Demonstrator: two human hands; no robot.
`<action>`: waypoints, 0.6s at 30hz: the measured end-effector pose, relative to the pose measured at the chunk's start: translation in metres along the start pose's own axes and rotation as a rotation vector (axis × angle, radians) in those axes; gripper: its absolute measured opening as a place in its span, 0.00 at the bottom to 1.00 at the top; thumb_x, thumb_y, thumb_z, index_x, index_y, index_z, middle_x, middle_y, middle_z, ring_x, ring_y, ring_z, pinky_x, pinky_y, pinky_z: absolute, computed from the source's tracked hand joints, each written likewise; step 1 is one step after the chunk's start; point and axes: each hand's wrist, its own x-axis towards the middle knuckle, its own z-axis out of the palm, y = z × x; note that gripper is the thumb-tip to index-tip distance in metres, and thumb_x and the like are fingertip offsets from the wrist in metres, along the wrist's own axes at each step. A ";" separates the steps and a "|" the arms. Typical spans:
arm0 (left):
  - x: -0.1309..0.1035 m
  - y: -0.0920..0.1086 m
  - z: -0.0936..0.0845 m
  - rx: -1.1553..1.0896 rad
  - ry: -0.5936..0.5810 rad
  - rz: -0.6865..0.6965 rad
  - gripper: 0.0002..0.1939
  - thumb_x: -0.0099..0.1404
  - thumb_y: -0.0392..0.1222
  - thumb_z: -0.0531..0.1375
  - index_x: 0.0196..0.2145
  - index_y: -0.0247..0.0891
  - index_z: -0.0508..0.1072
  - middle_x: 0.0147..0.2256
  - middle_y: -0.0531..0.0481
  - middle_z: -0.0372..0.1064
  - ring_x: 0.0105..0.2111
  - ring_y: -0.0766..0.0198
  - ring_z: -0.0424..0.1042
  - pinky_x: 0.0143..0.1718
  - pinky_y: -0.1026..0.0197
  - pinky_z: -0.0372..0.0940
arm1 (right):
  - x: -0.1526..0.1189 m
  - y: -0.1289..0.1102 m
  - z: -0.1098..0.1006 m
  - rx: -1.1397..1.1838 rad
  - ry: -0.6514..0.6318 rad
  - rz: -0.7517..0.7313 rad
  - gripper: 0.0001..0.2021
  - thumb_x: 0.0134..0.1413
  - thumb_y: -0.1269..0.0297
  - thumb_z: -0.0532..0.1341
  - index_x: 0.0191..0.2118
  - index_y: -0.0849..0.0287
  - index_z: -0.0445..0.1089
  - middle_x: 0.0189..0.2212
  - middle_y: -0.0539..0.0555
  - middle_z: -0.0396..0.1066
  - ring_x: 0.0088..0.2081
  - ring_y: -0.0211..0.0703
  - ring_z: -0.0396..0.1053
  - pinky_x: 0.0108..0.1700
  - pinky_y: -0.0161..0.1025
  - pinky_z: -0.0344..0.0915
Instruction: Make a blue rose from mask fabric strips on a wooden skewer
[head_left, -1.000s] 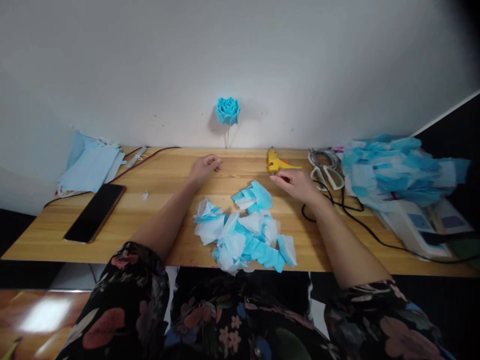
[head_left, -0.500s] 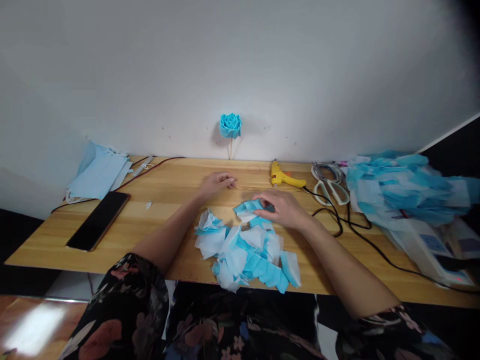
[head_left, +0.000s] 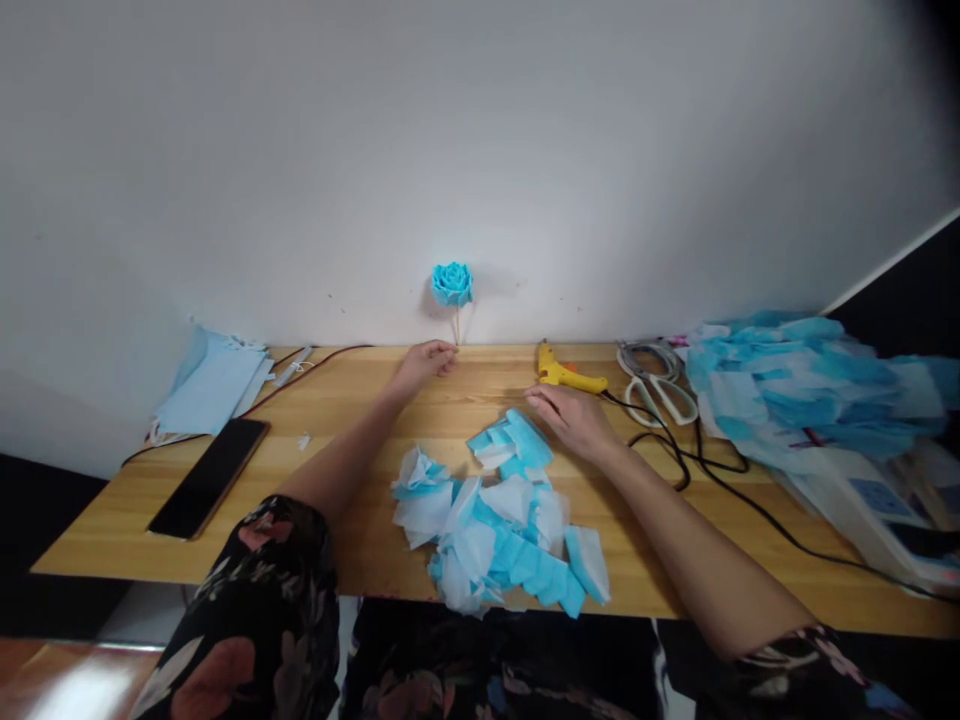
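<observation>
While left hand reached to back of wooden table, fingers curled inward beside stem of upright blue rose, right hand sat lower, back up, forearm slanting in from right. Right fingers bent toward thumb; whether either hand pinched anything could not be told. Yellow glue gun just beyond right hand; blue-and-white petal pieces heaped between forearms, toward table's near edge.

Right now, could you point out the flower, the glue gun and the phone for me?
Flower [head_left: 452,285]: head view, on its blue petals.
Glue gun [head_left: 568,377]: head view, on its yellow body.
Phone [head_left: 210,479]: head view, mid-screen.
</observation>
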 end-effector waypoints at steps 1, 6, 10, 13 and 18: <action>0.008 0.001 -0.001 0.002 0.035 0.009 0.10 0.60 0.43 0.67 0.37 0.35 0.76 0.31 0.48 0.76 0.26 0.68 0.71 0.31 0.64 0.67 | 0.000 0.002 0.002 0.015 -0.003 0.005 0.18 0.71 0.53 0.51 0.44 0.54 0.77 0.43 0.57 0.82 0.42 0.52 0.79 0.43 0.42 0.67; 0.044 0.000 0.006 0.028 0.183 0.051 0.13 0.60 0.40 0.64 0.43 0.36 0.75 0.27 0.52 0.73 0.22 0.69 0.66 0.27 0.65 0.62 | 0.002 0.009 0.012 0.066 -0.004 0.053 0.20 0.71 0.52 0.50 0.44 0.54 0.76 0.39 0.57 0.82 0.40 0.52 0.79 0.40 0.41 0.66; 0.058 -0.004 0.017 0.061 0.238 0.081 0.11 0.60 0.41 0.64 0.40 0.36 0.76 0.27 0.52 0.73 0.25 0.67 0.69 0.29 0.64 0.63 | 0.002 0.013 0.017 0.064 0.015 0.088 0.20 0.71 0.51 0.49 0.42 0.53 0.76 0.36 0.56 0.82 0.38 0.51 0.78 0.38 0.40 0.65; 0.063 -0.010 0.022 0.093 0.274 0.086 0.09 0.61 0.42 0.64 0.37 0.35 0.77 0.26 0.52 0.73 0.25 0.66 0.68 0.29 0.64 0.62 | 0.003 0.014 0.018 0.061 0.006 0.090 0.21 0.71 0.50 0.49 0.41 0.53 0.76 0.36 0.56 0.82 0.37 0.50 0.78 0.37 0.40 0.63; 0.068 -0.017 0.021 0.175 0.303 0.113 0.08 0.61 0.42 0.64 0.35 0.36 0.79 0.26 0.53 0.72 0.25 0.66 0.68 0.28 0.65 0.60 | 0.005 0.014 0.019 0.082 -0.029 0.126 0.23 0.71 0.49 0.48 0.40 0.55 0.77 0.35 0.57 0.81 0.36 0.50 0.77 0.37 0.40 0.62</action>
